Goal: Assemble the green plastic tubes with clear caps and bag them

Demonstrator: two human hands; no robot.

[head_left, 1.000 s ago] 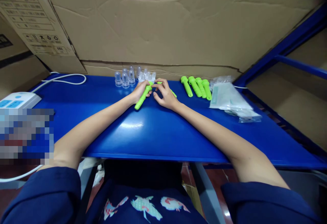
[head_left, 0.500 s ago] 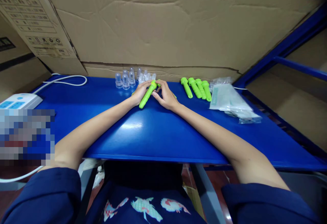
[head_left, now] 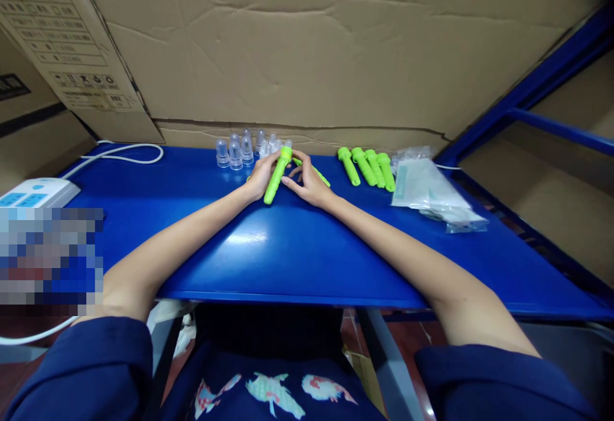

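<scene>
At the far middle of the blue table (head_left: 297,248), both hands meet on a green plastic tube (head_left: 277,176). The left hand (head_left: 259,178) is wrapped around its lower half. The right hand (head_left: 311,182) is curled just beside it, fingertips (head_left: 289,181) against its side, though whether they grip it cannot be told. The tube's long axis runs away from the person, near end low, capped end tilted up toward the clear plastic caps (head_left: 240,149). A second green piece (head_left: 320,175) pokes out beyond the right hand, and four green tubes (head_left: 367,166) lie well apart to the right.
</scene>
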